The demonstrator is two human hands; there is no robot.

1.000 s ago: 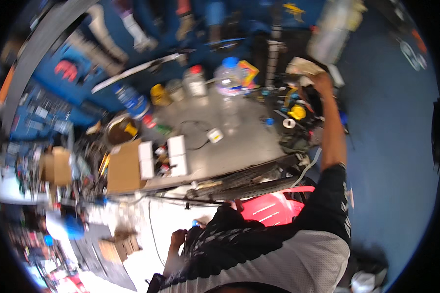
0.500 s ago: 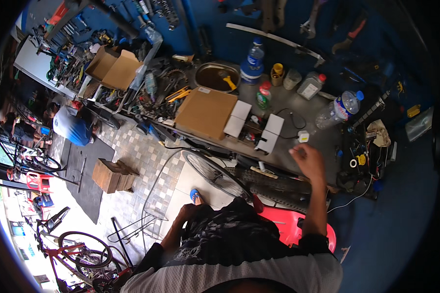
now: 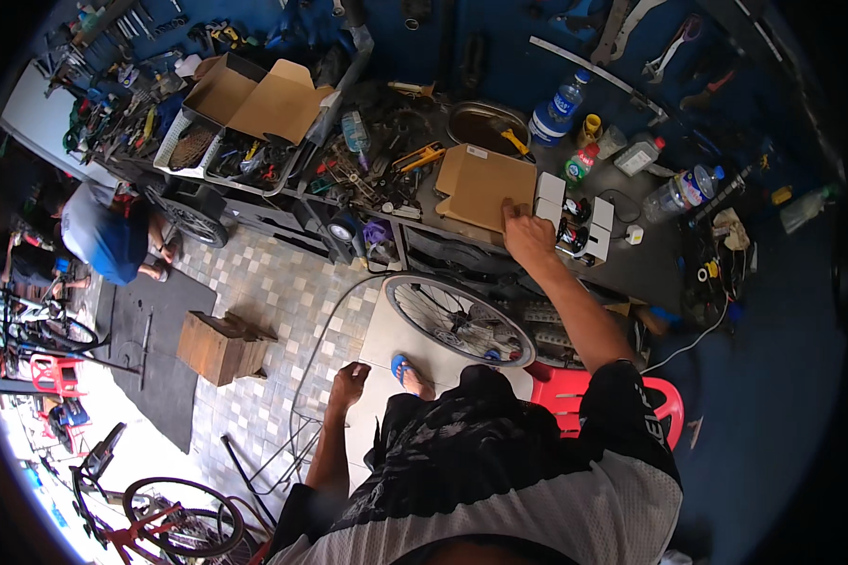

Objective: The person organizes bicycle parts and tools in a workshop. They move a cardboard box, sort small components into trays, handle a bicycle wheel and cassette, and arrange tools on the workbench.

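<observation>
right hand (image 3: 528,235): my fingers are spread loose, resting on the edge of the flat cardboard box (image 3: 483,185), not gripping it
left hand (image 3: 349,384): hanging down by my knee, half curled, holding nothing
box spot: on the workbench (image 3: 650,268), just beside the white box (image 3: 572,218)
below: 1 bike wheel (image 3: 457,318) leaning under the bench

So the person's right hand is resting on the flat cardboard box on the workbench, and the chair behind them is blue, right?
Not quite: the chair is red, not blue, as the head view shows. The right hand does rest on the flat cardboard box on the workbench.
</observation>
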